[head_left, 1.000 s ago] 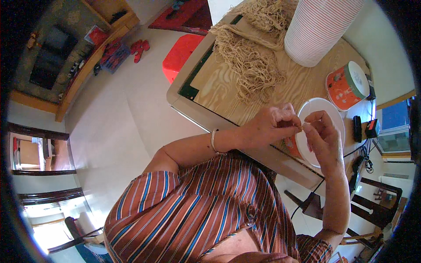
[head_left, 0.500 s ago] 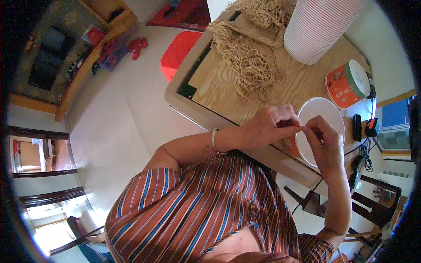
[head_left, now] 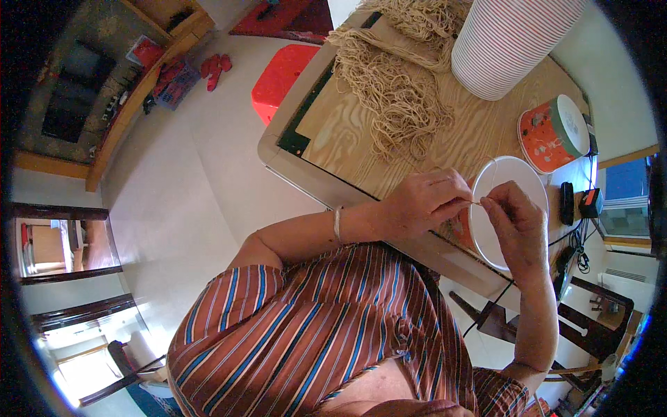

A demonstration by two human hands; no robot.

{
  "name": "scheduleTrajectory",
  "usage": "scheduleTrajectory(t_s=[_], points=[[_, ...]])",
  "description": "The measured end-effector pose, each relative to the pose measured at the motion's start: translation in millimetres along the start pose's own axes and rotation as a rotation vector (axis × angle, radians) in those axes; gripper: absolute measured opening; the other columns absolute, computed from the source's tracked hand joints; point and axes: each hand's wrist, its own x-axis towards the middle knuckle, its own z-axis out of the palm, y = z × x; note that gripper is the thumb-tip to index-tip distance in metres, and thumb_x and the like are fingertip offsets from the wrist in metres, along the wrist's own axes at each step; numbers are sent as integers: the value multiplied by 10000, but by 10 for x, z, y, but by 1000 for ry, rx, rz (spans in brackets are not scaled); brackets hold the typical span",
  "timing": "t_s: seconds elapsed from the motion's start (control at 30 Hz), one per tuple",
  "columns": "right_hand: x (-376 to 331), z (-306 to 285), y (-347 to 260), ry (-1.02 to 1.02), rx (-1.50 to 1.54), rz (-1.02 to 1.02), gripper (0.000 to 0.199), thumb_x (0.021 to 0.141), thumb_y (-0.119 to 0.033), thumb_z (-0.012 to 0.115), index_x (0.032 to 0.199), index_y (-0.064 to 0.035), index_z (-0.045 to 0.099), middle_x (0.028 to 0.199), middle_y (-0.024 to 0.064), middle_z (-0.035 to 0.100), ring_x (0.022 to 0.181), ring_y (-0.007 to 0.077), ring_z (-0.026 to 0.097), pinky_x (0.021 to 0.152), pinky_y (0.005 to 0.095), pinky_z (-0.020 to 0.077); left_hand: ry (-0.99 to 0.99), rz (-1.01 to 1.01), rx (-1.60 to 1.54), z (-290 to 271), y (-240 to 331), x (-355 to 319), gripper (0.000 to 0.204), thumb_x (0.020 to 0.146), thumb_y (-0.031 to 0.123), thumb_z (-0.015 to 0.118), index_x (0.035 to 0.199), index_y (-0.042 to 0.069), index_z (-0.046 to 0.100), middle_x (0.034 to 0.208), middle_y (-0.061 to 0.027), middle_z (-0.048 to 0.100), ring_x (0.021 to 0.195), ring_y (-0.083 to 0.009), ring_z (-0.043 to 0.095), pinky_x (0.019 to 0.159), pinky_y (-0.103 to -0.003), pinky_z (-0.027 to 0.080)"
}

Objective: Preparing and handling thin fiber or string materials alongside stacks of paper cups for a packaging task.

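Note:
My left hand (head_left: 427, 205) and my right hand (head_left: 517, 226) meet above a white round tub (head_left: 495, 244). Both are closed in a pinch on a thin tan string (head_left: 475, 202), which spans the small gap between their fingertips. A fine loop of string rises by the tub's far rim. The tub has an orange outside, partly hidden by my left hand, and stands at the near edge of the wooden table board (head_left: 340, 149). Beyond my left hand lies a loose, tangled heap of tan string (head_left: 410, 104).
A tall stack of white paper tubs with red rim lines (head_left: 511, 52) stands at the back. An orange and green tub (head_left: 545, 139) lies tilted at right, near black cables (head_left: 578, 250) and small black adapters. A red stool (head_left: 283, 80) stands left of the table.
My fingertips have drawn slightly apart, so a short length of string shows between them. Both hands keep nearly the same place above the tub.

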Motion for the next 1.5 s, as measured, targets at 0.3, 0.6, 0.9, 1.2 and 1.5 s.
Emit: scheduleTrajectory(t_s=[0.3, 0.6, 0.9, 1.2, 1.5], points=[[-35, -48, -48, -59, -26, 110, 109, 852, -96, 658, 806, -24, 590, 623, 72, 587, 541, 112, 540, 532, 286, 449, -21, 74, 195, -4, 48, -23, 168, 785, 55, 684, 902, 54, 564, 814, -92, 577, 722, -260, 614, 602, -346, 521], [-47, -64, -19, -25, -7, 65, 113, 855, -104, 657, 815, -22, 590, 656, 73, 600, 575, 109, 544, 563, 281, 456, -38, -37, 167, 4, 80, -24, 156, 835, 66, 654, 957, 53, 557, 872, -98, 597, 787, -289, 625, 642, -359, 526], [-14, -87, -46, -20, 5, 32, 119, 860, -119, 651, 824, -23, 589, 675, 85, 597, 597, 116, 551, 572, 297, 458, -121, -149, 98, -5, 60, -16, 125, 851, 41, 593, 944, 56, 511, 871, -122, 538, 801, -345, 575, 681, -409, 485], [-16, -53, -101, -18, -54, -7, 89, 881, -75, 604, 844, -23, 541, 744, 161, 605, 649, 318, 623, 570, 374, 475, -158, -185, 40, 3, 65, -22, 187, 789, -22, 581, 953, 36, 510, 875, -131, 509, 798, -333, 559, 668, -395, 485], [-28, -42, -104, 40, -135, -167, 92, 872, -66, 616, 834, -27, 542, 725, 150, 597, 640, 336, 612, 572, 379, 476, -87, -114, 74, 18, 56, -90, 169, 822, -19, 587, 968, 37, 522, 868, -133, 525, 762, -329, 574, 645, -396, 487]])
